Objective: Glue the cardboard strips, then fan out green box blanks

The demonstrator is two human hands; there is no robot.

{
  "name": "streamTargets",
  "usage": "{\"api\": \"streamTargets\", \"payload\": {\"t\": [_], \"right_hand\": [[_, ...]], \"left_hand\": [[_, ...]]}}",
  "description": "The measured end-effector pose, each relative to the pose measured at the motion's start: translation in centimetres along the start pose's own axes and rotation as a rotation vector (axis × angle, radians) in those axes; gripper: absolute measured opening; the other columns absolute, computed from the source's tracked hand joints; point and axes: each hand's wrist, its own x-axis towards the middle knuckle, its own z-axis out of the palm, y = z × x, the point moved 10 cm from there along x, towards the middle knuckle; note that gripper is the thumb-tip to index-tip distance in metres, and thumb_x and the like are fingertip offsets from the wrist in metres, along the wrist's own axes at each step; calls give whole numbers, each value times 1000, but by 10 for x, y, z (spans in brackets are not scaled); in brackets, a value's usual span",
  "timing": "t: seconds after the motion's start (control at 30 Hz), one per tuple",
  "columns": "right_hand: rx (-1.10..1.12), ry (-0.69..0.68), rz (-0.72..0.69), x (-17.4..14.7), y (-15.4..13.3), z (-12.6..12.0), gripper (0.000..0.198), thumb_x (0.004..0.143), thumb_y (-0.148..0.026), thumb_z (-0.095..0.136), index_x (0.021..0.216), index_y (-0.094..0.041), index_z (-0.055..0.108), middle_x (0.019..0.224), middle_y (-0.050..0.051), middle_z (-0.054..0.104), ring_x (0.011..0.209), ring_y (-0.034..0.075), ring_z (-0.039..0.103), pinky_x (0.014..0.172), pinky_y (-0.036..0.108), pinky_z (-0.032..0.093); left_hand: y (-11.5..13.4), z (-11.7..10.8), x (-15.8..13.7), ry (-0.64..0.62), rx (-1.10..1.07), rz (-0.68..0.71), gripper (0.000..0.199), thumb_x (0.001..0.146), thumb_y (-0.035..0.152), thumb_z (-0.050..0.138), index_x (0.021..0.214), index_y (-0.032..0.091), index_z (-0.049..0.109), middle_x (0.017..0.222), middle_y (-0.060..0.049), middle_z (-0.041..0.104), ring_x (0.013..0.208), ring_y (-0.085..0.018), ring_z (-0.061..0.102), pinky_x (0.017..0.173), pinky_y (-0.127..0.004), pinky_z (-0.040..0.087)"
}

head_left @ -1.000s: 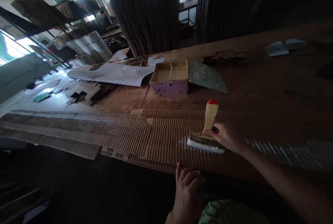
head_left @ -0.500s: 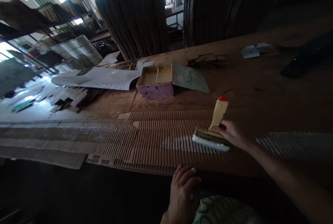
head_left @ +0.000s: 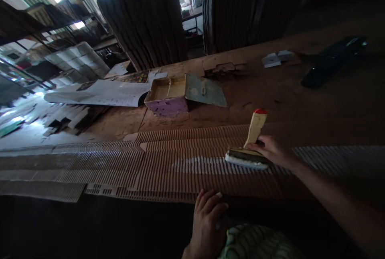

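Workshop background: tall dark stacks (head_left: 144, 22) behind the far edge of a wooden table (head_left: 282, 118); shelves at left.

On the table, toward the far edge: one open box (head_left: 167, 106), purple front, lid (head_left: 207, 90) folded out to the right; one curled paper sheet (head_left: 105, 92), left of the box.

Along the near edge: ridged cardboard (head_left: 162, 174), overlapping strips, a white wet smear (head_left: 195, 165) across the ridges. Probably light, bending easily, ridges easily crushed; best held by dry margins.

One brush (head_left: 248, 154), head down on the cardboard at the smear's right end, cream handle upright, red tip. Likely light, stiff in the handle, soft and slippery at the whitened head; best gripped at the handle's base.

Right hand (head_left: 272, 148): closed around that base. Left hand (head_left: 207, 221): at the table's near edge, left of and nearer than the brush, fingers together and bent; contact or contents cannot be told.
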Motion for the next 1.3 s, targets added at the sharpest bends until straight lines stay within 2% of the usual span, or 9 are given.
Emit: {"api": "streamTargets", "payload": {"t": [0.2, 0.43, 0.6, 0.7, 0.83, 0.97, 1.07, 1.17, 1.3], "right_hand": [[13, -36, -17, -8, 2, 1, 45, 74, -62, 60, 74, -19, 73, 60, 4, 70, 55, 20, 62, 54, 29, 44], [87, -8, 25, -12, 26, -28, 54, 76, -67, 53, 80, -16, 72, 76, 10, 75, 71, 24, 69, 62, 32, 51], [98, -34, 40, -20, 31, -29, 49, 70, -66, 62, 74, -19, 74, 64, 5, 72, 60, 21, 65, 56, 30, 49], [113, 0, 82, -20, 50, -47, 53, 68, -70, 60, 73, -19, 74, 67, 6, 73, 62, 22, 66, 55, 31, 49], [120, 93, 139, -28, 71, -90, 56, 66, -75, 59, 70, -21, 73, 71, 8, 75, 69, 25, 68, 61, 34, 53], [139, 206, 151, -52, 49, -108, 52, 70, -71, 61, 83, -23, 74, 88, 9, 77, 73, 24, 69, 68, 35, 55], [145, 276, 77, -69, 5, -90, 41, 75, -62, 61, 84, -24, 73, 82, 6, 76, 66, 22, 69, 62, 33, 56], [62, 332, -105, -75, -48, -49, 18, 82, -41, 61, 82, -27, 73, 85, 4, 77, 78, 21, 72, 75, 33, 58], [-5, 419, -222, -71, -87, 1, 20, 86, -25, 54, 88, -26, 74, 93, 5, 77, 81, 19, 73, 79, 32, 59]], "left_hand": [[7, 11, 4, -72, 67, 49, 24, 81, 16, 57, 98, 27, 69, 106, -3, 73, 104, -24, 66, 102, -53, 45], [22, 32, 9, -111, 48, 79, 26, 80, 18, 57, 101, 28, 68, 109, -2, 73, 110, -24, 62, 102, -49, 44], [28, 39, 17, -111, -21, 76, 25, 81, 19, 55, 99, 29, 69, 108, -2, 74, 106, -24, 64, 98, -47, 46], [28, 40, 18, -120, -20, 82, 23, 83, 20, 55, 98, 28, 70, 107, -2, 74, 105, -24, 65, 96, -46, 48], [26, 45, 17, -187, 28, 115, 22, 82, 21, 58, 99, 28, 70, 107, -4, 74, 106, -24, 65, 97, -44, 48], [24, 45, 19, -270, -13, 153, 26, 82, 21, 56, 104, 29, 69, 110, -2, 74, 107, -23, 65, 95, -41, 50], [23, 44, 24, -374, -84, 196, 29, 84, 23, 52, 108, 28, 66, 113, -2, 73, 112, -22, 63, 97, -39, 49], [22, 39, 31, -473, -178, 250, 28, 88, 27, 48, 110, 25, 65, 110, -4, 73, 115, -20, 62, 99, -37, 47], [17, 37, 36, -545, -293, 331, 31, 92, 41, 49, 108, 21, 66, 99, -6, 75, 108, -18, 65, 96, -29, 49]]}}
